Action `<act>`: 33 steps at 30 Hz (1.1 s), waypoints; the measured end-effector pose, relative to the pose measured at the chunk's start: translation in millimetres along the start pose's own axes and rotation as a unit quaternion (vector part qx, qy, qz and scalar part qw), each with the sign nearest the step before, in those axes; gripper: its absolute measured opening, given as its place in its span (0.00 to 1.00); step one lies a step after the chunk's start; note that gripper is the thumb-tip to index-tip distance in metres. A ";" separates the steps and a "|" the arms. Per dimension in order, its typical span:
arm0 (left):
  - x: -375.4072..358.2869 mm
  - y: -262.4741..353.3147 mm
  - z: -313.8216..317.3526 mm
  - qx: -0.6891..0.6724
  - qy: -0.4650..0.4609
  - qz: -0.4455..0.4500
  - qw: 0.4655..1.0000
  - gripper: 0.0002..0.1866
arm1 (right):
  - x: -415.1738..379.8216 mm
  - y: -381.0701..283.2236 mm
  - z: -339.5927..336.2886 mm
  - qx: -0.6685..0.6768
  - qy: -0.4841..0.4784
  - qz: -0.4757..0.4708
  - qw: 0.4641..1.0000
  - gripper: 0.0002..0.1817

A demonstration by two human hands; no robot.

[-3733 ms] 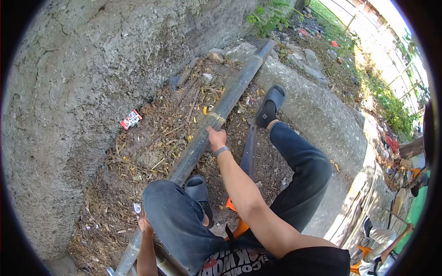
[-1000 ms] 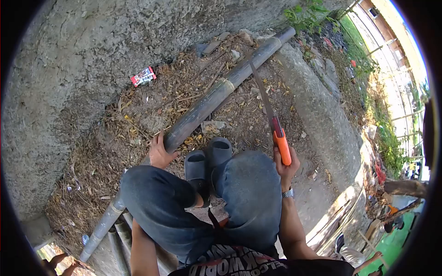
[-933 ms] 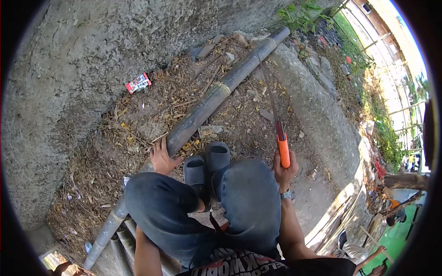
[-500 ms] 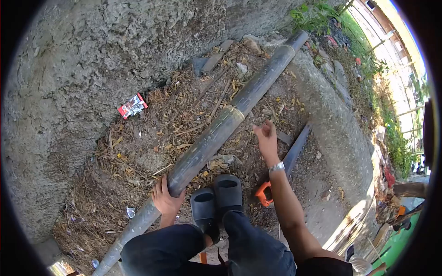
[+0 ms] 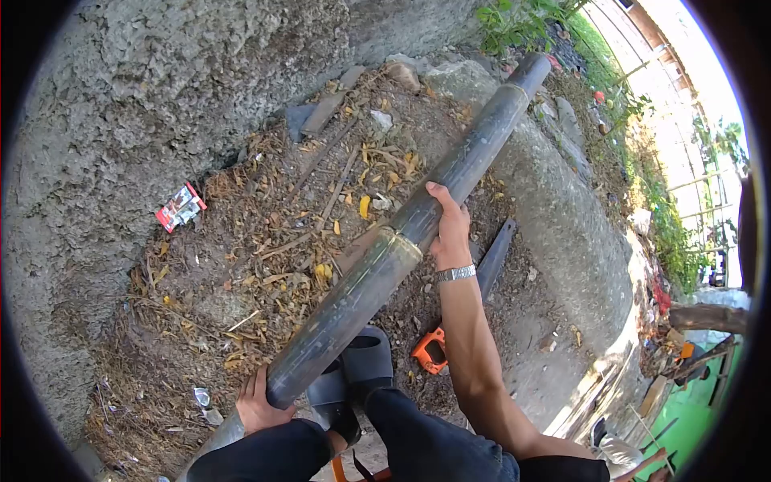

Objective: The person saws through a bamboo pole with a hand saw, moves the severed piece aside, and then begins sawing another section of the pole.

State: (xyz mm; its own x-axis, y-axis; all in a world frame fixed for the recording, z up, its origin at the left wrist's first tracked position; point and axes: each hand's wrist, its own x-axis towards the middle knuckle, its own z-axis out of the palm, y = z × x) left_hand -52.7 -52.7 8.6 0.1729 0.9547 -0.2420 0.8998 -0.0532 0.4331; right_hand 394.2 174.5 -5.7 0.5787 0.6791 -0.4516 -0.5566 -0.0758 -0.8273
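Nearest, the left grip (image 5: 261, 402) clasps the bamboo pole (image 5: 345, 309) low down, fingers one side, thumb the other, beside grey slippers (image 5: 367, 358). Further up, the orange-handled saw (image 5: 431, 351) lies on the ground, partly behind the right forearm. And there's the right grip (image 5: 451, 221), wrapped round the slanting pole just past its pale ring (image 5: 401, 243)!

Outdoor work area on bare ground. Dry leaves (image 5: 364, 206) and litter, including a red wrapper (image 5: 181, 208), cover the soil beside a rough wall (image 5: 161, 104); a large rock (image 5: 562, 217) borders the opposite side. Green plants (image 5: 514, 26), a sunlit fence (image 5: 697, 181) and a saw (image 5: 434, 351) lying on the dirt are visible.
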 end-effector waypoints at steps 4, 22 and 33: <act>-7.4 -0.7 -6.9 -0.025 -0.025 0.002 0.999 0.53 | -12.7 5.0 -11.3 0.007 0.031 -0.028 0.999 0.47; -121.8 -68.5 -1.6 0.081 0.106 -0.086 0.987 0.55 | -82.8 68.8 -109.6 -0.477 0.010 -0.276 0.834 0.35; -148.0 -100.4 25.1 0.085 0.132 -0.131 0.979 0.54 | -258.5 252.8 -330.3 -0.716 0.057 -0.037 0.695 0.36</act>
State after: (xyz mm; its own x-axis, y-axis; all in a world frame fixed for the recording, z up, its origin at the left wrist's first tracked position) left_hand -158.6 -196.0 -20.9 -0.1620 0.9833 -0.0827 0.9569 0.1770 0.2303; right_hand 300.7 -261.4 -208.5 0.6635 0.6634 -0.3459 0.5935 -0.7482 -0.2965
